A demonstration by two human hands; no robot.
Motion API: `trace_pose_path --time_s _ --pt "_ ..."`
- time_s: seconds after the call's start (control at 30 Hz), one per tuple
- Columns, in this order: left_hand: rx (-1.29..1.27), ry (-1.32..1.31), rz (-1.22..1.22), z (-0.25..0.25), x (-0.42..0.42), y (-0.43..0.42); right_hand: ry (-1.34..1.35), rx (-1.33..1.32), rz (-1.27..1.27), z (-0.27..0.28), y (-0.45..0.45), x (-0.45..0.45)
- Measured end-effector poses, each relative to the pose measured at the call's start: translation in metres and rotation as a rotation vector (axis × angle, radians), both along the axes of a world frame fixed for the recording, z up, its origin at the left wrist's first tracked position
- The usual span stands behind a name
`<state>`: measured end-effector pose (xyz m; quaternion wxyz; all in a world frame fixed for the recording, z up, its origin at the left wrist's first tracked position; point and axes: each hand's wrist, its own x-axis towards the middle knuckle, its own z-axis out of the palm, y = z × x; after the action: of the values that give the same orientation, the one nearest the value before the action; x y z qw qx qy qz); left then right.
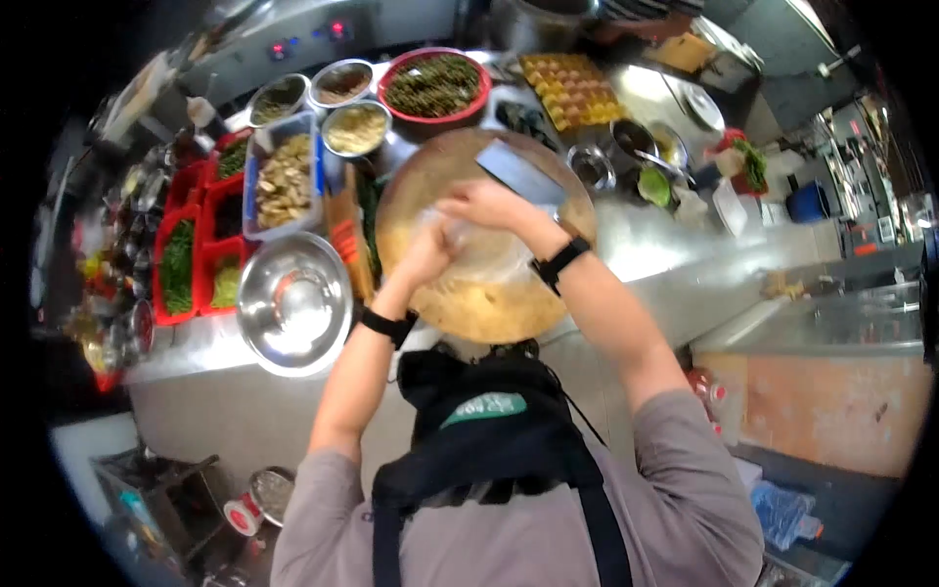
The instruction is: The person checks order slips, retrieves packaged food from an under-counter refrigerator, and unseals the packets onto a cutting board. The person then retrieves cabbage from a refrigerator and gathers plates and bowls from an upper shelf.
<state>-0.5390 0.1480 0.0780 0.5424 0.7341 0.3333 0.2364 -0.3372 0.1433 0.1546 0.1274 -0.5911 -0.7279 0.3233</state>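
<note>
Both hands are over a round wooden chopping block [479, 318]. My left hand [428, 254] is closed, gripping what looks like a thin clear plastic bag [494, 269], blurred by motion. Close beside it, slightly higher and to the right, my right hand [484, 205] is also closed, its fingers pinched on the same see-through plastic. What the bag contains, if anything, cannot be made out. A cleaver [520, 172] lies flat on the far right part of the block, its broad blade just beyond my right hand.
A steel bowl [295, 305] stands left of the block, near a blue-rimmed tub [284, 181] of pale chunks and red containers [178, 264] of greens. Behind are a red basin [435, 86] of green vegetables and an egg tray [574, 90]. Small bowls [592, 166] stand to the right.
</note>
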Motion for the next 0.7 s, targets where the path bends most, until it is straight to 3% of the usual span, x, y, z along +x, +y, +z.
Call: trace_pose_path --time_s 0.07,0.1,0.13,0.2,0.27,0.37,0.43,0.47,0.53,0.67,0.7 --pt "0.447 0.12 0.08 0.01 -0.004 -0.004 0.08 0.041 0.074 -0.012 0.011 -0.033" --pt "0.605 -0.08 0.134 0.009 -0.006 -0.002 0.145 0.046 0.097 -0.005 0.011 -0.038" --pt "0.601 -0.07 0.148 0.013 -0.009 -0.001 0.191 0.045 0.097 0.005 0.008 -0.038" --pt "0.307 0.216 -0.008 0.021 -0.003 -0.001 0.257 0.06 -0.026 -0.01 0.01 -0.037" --pt "0.298 0.177 0.011 0.009 0.001 -0.007 0.062 0.367 -0.066 -0.032 0.01 -0.035" --pt "0.426 0.173 0.026 -0.016 0.005 -0.014 0.181 0.305 -0.303 -0.067 0.017 -0.03" --pt "0.622 0.003 0.176 -0.018 0.012 -0.029 0.157 0.275 -0.383 -0.08 0.021 -0.021" --pt "0.617 -0.001 0.178 -0.015 0.013 -0.039 0.141 0.247 -0.464 -0.087 0.021 -0.016" --pt "0.552 0.263 0.165 -0.005 0.017 -0.053 0.143 0.212 -0.505 -0.105 0.024 -0.003" --pt "0.67 0.019 0.28 -0.019 0.017 -0.052 0.21 0.012 -0.513 -0.083 0.022 0.003" --pt "0.518 0.023 0.254 -0.016 0.012 -0.047 0.211 0.031 -0.52 -0.07 0.022 0.003"
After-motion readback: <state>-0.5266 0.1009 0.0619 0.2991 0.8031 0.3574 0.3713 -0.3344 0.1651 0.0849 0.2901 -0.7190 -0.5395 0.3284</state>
